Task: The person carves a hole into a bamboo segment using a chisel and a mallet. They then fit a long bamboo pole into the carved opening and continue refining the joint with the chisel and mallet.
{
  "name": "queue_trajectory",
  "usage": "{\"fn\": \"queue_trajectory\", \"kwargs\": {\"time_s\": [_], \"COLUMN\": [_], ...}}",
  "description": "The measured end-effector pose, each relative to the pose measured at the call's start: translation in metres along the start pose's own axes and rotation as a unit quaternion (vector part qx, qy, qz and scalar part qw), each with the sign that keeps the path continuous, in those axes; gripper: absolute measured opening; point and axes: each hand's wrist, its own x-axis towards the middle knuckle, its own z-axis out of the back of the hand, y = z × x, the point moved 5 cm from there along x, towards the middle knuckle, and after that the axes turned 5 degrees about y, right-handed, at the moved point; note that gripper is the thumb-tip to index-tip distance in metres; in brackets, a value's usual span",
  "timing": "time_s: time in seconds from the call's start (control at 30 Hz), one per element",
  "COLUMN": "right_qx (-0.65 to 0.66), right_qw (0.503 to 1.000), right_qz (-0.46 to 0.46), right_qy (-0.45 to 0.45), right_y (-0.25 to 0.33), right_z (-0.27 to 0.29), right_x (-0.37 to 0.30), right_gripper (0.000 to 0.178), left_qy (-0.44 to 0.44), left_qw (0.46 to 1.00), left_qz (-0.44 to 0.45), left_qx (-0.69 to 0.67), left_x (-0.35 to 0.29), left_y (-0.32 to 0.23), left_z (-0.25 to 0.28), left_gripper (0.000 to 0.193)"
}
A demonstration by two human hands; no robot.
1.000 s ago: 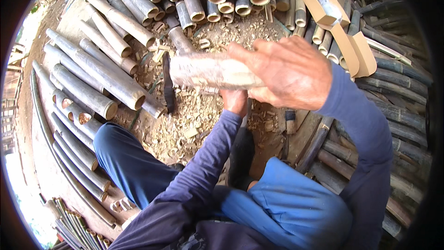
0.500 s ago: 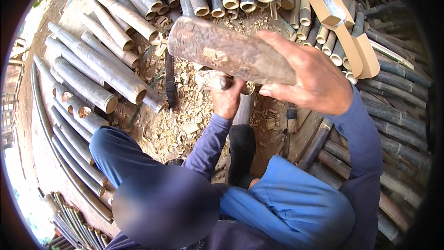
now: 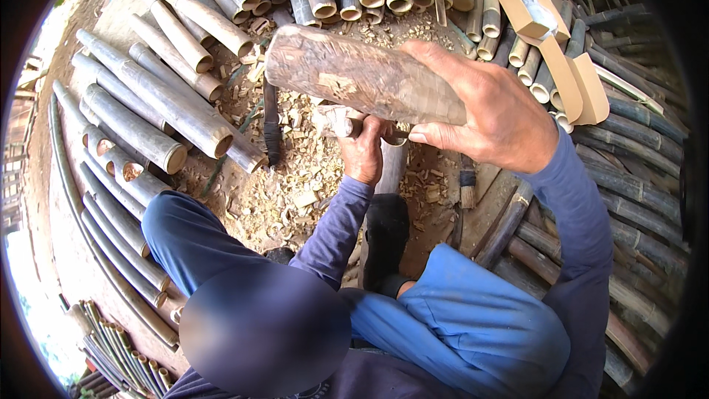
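My right hand (image 3: 491, 114) grips a thick, worn wooden mallet (image 3: 354, 74) by its right end, thumb below and fingers above. The mallet's broad body reaches left, over my left hand (image 3: 363, 151). My left hand is closed round a tool with a pale, rounded wooden end (image 3: 341, 123); the rest of that tool is hidden by my fingers and the mallet. Just right of my left fingers is the cut end of a bamboo tube (image 3: 394, 166), which runs down toward my dark-shod foot (image 3: 385, 233).
Pale chips (image 3: 295, 177) cover the ground. A dark-handled blade (image 3: 272, 125) lies left of my hands, and a black-wrapped tool (image 3: 467, 181) to the right. Bamboo tubes (image 3: 166, 96) surround me in rows. An open cardboard box (image 3: 509, 7) rests on tubes at the far right.
The mallet has shifted slightly left. My left hand has turned a little, and the rounded end of its tool has moved left and up.
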Motion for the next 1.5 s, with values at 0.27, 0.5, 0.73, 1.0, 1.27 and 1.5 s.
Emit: {"fn": "queue_trajectory", "kwargs": {"time_s": [0.27,0.5,0.73,1.0,1.27,1.5], "right_qx": [-0.018,-0.057,-0.038,0.001,-0.001,-0.023], "right_qw": [0.999,0.994,0.988,0.983,1.0,0.988], "right_qz": [0.029,0.093,0.014,-0.091,0.006,-0.14], "right_qy": [0.035,0.026,0.147,0.16,-0.029,0.057], "right_y": [0.013,0.024,0.009,0.008,0.008,-0.005], "right_z": [-0.005,0.008,0.003,-0.006,0.015,-0.019], "right_x": [0.013,0.021,0.016,-0.011,-0.02,-0.023], "right_gripper": [0.074,0.073,0.075,0.076,0.086,0.088], "left_qy": [0.077,0.105,0.129,0.254,0.047,0.179], "left_qw": [0.852,0.956,0.831,0.762,0.992,0.799], "left_qz": [-0.204,-0.026,-0.155,-0.001,0.052,-0.055], "left_qx": [0.477,0.275,0.519,0.595,0.106,0.571], "left_x": [0.001,0.012,0.005,-0.006,0.031,0.044], "left_y": [0.019,0.068,0.023,0.031,0.064,0.042], "left_z": [0.02,0.039,-0.011,-0.015,0.008,-0.01], "left_gripper": [0.021,0.042,0.031,0.053,0.043,0.045]}}
